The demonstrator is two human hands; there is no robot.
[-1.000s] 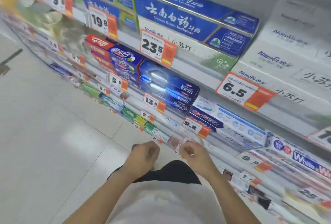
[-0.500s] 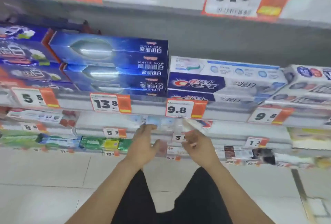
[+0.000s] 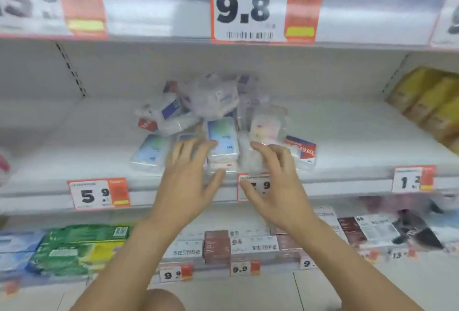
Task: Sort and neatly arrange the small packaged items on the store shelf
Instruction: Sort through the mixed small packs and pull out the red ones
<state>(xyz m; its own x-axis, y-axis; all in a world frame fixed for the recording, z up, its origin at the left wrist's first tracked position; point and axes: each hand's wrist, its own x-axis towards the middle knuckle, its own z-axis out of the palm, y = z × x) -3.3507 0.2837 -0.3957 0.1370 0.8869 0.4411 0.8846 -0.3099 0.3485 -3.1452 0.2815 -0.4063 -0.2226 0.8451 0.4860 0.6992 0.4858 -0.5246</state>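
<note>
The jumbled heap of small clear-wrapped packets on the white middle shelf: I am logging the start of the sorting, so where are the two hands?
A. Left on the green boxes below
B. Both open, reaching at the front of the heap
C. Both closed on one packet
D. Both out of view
B: the left hand and right hand are spread open at the front of the heap of small clear-wrapped packets, holding nothing.

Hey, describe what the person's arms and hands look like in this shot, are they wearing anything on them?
Both forearms are bare as far as the picture shows; no sleeve comes into view. The left hand and the right hand wear no gloves. No watch, bracelet or ring shows on either, though the picture is slightly blurred, so something small could be missed. The nails look short and plain.
</note>
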